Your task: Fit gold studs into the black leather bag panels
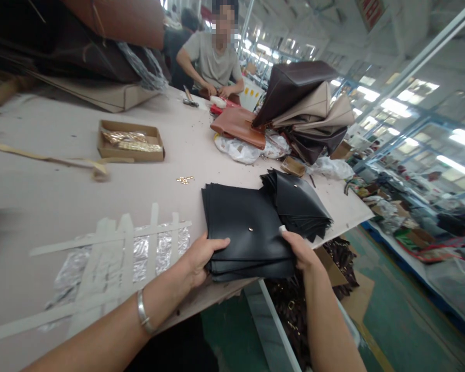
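A stack of black leather pieces (243, 222), each with a small metal stud, lies at the near edge of the table (62, 196). My left hand (199, 257) grips the stack's near left corner, thumb on top. My right hand (300, 249) holds the stack's near right edge, fingers closed on it. A second, fanned pile of black pieces (299, 202) rests just right of the stack, reaching the table edge.
A cardboard tray of gold hardware (130, 140) and loose gold studs (185, 180) lie further back. Taped foil patch (139, 253) is at left. Brown and beige bags (306, 108) are piled at the far right. Another person (213, 57) works at the far end.
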{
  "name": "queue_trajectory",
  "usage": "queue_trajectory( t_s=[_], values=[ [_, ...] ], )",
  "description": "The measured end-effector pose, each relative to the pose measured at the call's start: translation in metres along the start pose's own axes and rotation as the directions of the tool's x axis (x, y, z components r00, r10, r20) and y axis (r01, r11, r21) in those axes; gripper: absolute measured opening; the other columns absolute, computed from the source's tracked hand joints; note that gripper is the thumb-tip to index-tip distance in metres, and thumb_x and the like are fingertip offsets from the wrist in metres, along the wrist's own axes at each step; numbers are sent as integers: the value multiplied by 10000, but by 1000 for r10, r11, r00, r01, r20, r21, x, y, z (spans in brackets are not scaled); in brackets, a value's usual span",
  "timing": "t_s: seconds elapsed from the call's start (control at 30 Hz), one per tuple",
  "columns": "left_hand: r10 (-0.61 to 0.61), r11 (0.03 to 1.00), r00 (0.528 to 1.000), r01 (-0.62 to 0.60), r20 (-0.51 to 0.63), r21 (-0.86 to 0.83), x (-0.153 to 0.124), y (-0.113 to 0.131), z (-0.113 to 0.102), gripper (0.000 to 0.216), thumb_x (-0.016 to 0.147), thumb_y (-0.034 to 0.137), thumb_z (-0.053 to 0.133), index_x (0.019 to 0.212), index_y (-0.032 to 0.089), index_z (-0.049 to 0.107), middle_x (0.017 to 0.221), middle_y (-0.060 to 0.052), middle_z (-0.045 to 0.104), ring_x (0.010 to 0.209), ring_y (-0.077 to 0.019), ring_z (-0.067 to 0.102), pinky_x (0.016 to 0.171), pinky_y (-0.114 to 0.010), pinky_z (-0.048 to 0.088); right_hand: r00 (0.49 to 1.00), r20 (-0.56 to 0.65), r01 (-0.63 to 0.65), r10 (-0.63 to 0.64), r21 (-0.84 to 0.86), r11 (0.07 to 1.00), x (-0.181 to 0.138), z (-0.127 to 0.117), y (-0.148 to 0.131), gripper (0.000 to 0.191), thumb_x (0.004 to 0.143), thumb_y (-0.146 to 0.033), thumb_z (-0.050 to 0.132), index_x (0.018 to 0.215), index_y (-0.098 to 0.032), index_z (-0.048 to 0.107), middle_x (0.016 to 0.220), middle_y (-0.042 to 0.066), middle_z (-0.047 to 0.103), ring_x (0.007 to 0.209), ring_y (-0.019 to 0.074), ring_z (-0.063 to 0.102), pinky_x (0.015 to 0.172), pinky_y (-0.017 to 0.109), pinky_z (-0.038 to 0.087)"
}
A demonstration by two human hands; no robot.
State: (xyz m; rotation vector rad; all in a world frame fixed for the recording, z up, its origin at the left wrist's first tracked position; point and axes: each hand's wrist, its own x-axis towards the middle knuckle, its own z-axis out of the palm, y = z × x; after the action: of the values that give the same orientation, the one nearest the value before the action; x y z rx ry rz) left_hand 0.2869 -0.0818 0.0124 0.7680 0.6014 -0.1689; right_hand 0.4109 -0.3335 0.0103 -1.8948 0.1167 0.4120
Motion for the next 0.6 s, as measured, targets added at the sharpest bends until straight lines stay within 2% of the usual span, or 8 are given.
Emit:
queue_trajectory(
  t_s=[0.07,0.13,0.2,0.27,0.37,0.47,0.6],
  values=[
    [8,999,1000,-8,-3,-43,0,-2,1,487,705,84,701,1177,162,611,984,-96,761,770,-230,722,768,-376,606,1000,-29,10,-6,136,991,-16,-1,9,584,637,-748,654,838,-202,700,803,56,751,788,243,684,717,358,540],
    [20,997,1000,-21,-8,-78,0,-4,3,495,720,98,707,1197,184,610,1037,-89,753,807,-221,721,802,-369,600,996,-83,72,-45,361,930,-34,4,21,601,657,-790,609,886,-241,695,873,26,762,870,227,691,786,360,547],
    [32,995,999,-34,-15,-96,-1,-6,6,495,732,112,707,1209,201,608,1063,-83,747,815,-215,717,797,-359,595,992,-112,120,-64,620,775,-53,17,31,507,680,-700,689,953,-274,699,948,-5,767,905,205,693,821,357,550],
    [39,995,999,-41,-15,-93,-1,-10,11,468,728,111,710,1180,194,625,1043,-84,747,785,-209,708,762,-345,589,995,-98,88,-19,767,635,-67,36,37,421,671,-500,808,1017,-285,701,968,-22,771,871,185,702,803,342,564],
    [33,997,999,-32,6,-74,-1,-20,18,384,708,99,716,1084,155,661,947,-90,747,723,-203,687,716,-335,572,995,-64,0,80,778,628,-74,68,31,484,655,-281,853,1109,-245,690,988,-6,774,898,176,715,823,320,580],
    [13,998,1000,-13,8,-66,0,-30,24,321,710,112,700,1029,133,664,863,-89,734,676,-197,666,681,-337,560,983,-92,-31,157,767,641,-68,94,18,535,650,-234,846,1155,-180,679,992,39,777,988,221,715,911,375,577],
    [54,996,998,-53,18,-70,2,-23,21,342,666,134,745,996,128,653,887,-99,732,695,-198,670,704,-339,558,959,-176,-14,224,756,655,-63,104,14,554,591,-184,859,1118,-145,694,910,46,787,971,234,726,915,367,587]
  ],
)
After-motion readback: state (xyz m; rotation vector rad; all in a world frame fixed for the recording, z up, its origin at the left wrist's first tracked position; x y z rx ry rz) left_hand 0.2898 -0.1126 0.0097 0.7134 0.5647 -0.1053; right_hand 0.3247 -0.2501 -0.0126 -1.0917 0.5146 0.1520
